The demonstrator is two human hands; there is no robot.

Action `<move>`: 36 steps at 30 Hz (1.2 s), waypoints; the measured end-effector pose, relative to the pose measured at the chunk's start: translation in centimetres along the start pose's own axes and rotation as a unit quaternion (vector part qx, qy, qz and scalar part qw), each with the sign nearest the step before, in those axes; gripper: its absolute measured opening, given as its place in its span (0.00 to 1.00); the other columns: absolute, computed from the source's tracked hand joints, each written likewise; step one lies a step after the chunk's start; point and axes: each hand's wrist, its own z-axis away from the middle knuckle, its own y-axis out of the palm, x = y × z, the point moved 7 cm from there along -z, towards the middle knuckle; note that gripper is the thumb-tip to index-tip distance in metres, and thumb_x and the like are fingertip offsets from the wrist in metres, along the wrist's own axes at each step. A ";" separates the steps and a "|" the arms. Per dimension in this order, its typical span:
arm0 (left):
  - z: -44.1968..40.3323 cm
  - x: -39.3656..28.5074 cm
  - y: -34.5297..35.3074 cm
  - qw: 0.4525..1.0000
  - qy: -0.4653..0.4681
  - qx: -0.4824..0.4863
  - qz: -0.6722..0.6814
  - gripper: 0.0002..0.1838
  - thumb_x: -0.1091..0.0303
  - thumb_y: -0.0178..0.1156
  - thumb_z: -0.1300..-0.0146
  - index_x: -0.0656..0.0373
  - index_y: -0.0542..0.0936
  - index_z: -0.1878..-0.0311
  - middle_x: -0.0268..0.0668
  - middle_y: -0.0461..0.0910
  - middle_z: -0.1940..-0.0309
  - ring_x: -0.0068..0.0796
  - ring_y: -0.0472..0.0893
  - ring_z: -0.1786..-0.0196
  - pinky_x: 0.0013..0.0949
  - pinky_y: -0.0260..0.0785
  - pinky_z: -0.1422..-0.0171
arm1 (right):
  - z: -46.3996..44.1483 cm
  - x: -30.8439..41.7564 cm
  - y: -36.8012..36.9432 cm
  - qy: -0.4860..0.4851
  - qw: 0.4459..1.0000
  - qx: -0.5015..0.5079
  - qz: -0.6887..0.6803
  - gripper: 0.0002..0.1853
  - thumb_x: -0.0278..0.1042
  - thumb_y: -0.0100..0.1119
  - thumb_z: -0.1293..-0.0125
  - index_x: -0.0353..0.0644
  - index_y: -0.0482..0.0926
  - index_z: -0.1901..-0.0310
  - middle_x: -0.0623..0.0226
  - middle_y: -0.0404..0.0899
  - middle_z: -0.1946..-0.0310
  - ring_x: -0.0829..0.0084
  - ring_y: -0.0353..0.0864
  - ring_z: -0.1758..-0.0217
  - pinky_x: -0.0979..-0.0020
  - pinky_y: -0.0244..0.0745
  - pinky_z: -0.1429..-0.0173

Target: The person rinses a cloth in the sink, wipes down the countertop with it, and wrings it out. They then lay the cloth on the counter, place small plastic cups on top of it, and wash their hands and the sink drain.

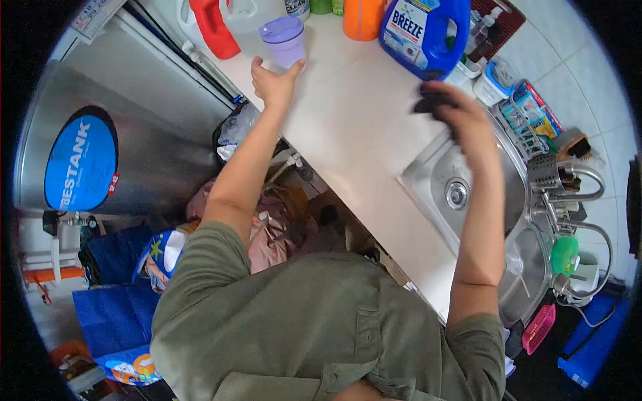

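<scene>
A purple lidded cup (284, 44) stands near the far left end of the white counter (348, 107). My left hand (275, 81) is right in front of the cup, thumb and fingers apart; whether it touches the base is unclear. Over the counter, between the blue Breeze bottle (418, 37) and the steel sink (438, 167), my right hand (461, 117) is closed on a dark, blurred item (433, 100) that I cannot make out.
A white jug with a red handle (217, 30) and an orange container (362, 19) stand along the back. Beyond the sink are a tap (580, 194) and a wire caddy (525, 127). On the left is a large metal tank (147, 147).
</scene>
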 end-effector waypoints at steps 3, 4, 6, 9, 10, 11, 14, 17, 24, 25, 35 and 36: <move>-3.4 1.4 2.6 0.994 -0.001 0.101 -0.035 0.56 0.44 0.73 0.72 0.67 0.59 0.41 0.50 0.69 0.47 0.47 0.69 0.44 0.47 0.56 0.40 | -3.2 -1.5 13.9 -0.159 0.932 0.170 0.277 0.25 0.42 0.52 0.42 0.46 0.70 0.43 0.57 0.72 0.46 0.62 0.70 0.42 0.61 0.66 0.43; -3.7 1.6 3.6 0.991 -0.001 0.126 -0.034 0.57 0.43 0.73 0.73 0.66 0.59 0.41 0.50 0.70 0.48 0.47 0.70 0.44 0.47 0.55 0.40 | -2.9 -2.5 18.5 -0.139 0.865 0.228 0.426 0.28 0.51 0.50 0.39 0.50 0.65 0.39 0.56 0.59 0.36 0.60 0.58 0.33 0.48 0.54 0.35; -4.1 2.0 5.1 0.989 -0.006 0.129 -0.069 0.56 0.41 0.73 0.74 0.63 0.60 0.42 0.48 0.75 0.52 0.48 0.73 0.47 0.48 0.54 0.39 | -4.8 -6.1 25.4 -0.177 0.857 0.264 0.405 0.32 0.60 0.46 0.40 0.51 0.62 0.38 0.67 0.55 0.33 0.61 0.49 0.29 0.34 0.42 0.36; -4.4 1.8 6.3 0.986 -0.015 0.155 -0.056 0.55 0.42 0.73 0.74 0.63 0.60 0.43 0.48 0.76 0.54 0.48 0.73 0.48 0.49 0.53 0.39 | -8.6 -6.9 27.2 -0.268 0.851 0.136 0.430 0.32 0.63 0.44 0.41 0.54 0.63 0.38 0.72 0.53 0.33 0.63 0.46 0.28 0.31 0.40 0.38; -4.7 2.0 6.8 0.987 -0.009 0.153 -0.044 0.53 0.43 0.73 0.73 0.63 0.62 0.44 0.49 0.76 0.54 0.48 0.74 0.49 0.49 0.53 0.39 | -9.7 -7.0 26.0 -0.254 0.852 0.109 0.445 0.30 0.60 0.45 0.41 0.55 0.64 0.39 0.72 0.54 0.33 0.64 0.47 0.28 0.32 0.44 0.39; -4.8 2.4 7.0 0.986 -0.009 0.160 -0.050 0.53 0.43 0.73 0.73 0.63 0.62 0.44 0.49 0.76 0.54 0.48 0.74 0.49 0.49 0.53 0.39 | -10.7 -7.0 23.7 -0.203 0.865 0.080 0.452 0.30 0.58 0.48 0.43 0.55 0.65 0.40 0.71 0.56 0.34 0.63 0.50 0.30 0.32 0.46 0.40; -5.7 2.5 7.3 0.987 0.007 0.162 -0.016 0.51 0.44 0.73 0.72 0.63 0.63 0.45 0.48 0.76 0.54 0.47 0.75 0.49 0.49 0.52 0.39 | -12.0 -11.4 11.2 -0.083 0.880 -0.140 0.446 0.27 0.48 0.50 0.44 0.50 0.68 0.42 0.64 0.64 0.39 0.61 0.58 0.34 0.46 0.58 0.40; -5.8 2.8 5.7 0.984 0.018 0.174 0.021 0.49 0.48 0.74 0.72 0.64 0.64 0.46 0.48 0.77 0.55 0.46 0.75 0.49 0.47 0.56 0.40 | -8.7 -15.2 -2.3 -0.089 0.790 -0.297 0.528 0.20 0.41 0.46 0.40 0.41 0.72 0.47 0.57 0.70 0.45 0.58 0.65 0.39 0.50 0.60 0.40; -8.2 3.5 -0.5 0.960 -0.010 0.214 0.178 0.40 0.67 0.74 0.67 0.66 0.66 0.48 0.43 0.76 0.56 0.35 0.76 0.53 0.35 0.67 0.46 | -5.6 -12.5 -11.7 0.034 0.850 -0.355 0.388 0.14 0.25 0.49 0.41 0.36 0.75 0.54 0.50 0.79 0.64 0.60 0.79 0.59 0.66 0.71 0.54; -8.3 3.7 -1.5 0.957 -0.016 0.234 0.171 0.38 0.69 0.73 0.66 0.66 0.67 0.48 0.42 0.76 0.56 0.34 0.76 0.54 0.34 0.67 0.46 | -6.1 -9.7 -9.7 0.055 0.897 -0.315 0.305 0.14 0.24 0.48 0.41 0.38 0.75 0.53 0.51 0.79 0.64 0.65 0.80 0.59 0.69 0.71 0.55; -9.0 6.1 -6.8 0.971 -0.025 0.189 0.142 0.37 0.70 0.73 0.64 0.67 0.67 0.48 0.43 0.75 0.54 0.32 0.75 0.52 0.32 0.66 0.46 | -17.2 -2.0 31.1 -0.292 0.825 0.102 0.473 0.22 0.35 0.47 0.42 0.44 0.70 0.44 0.62 0.61 0.37 0.61 0.55 0.32 0.40 0.48 0.36; -8.8 6.6 -6.6 0.963 -0.043 0.202 0.175 0.35 0.72 0.73 0.63 0.67 0.67 0.49 0.42 0.75 0.55 0.32 0.75 0.53 0.32 0.66 0.46 | -17.9 -3.4 32.6 -0.294 0.843 0.091 0.442 0.23 0.38 0.46 0.41 0.44 0.68 0.43 0.62 0.61 0.37 0.61 0.55 0.32 0.42 0.47 0.35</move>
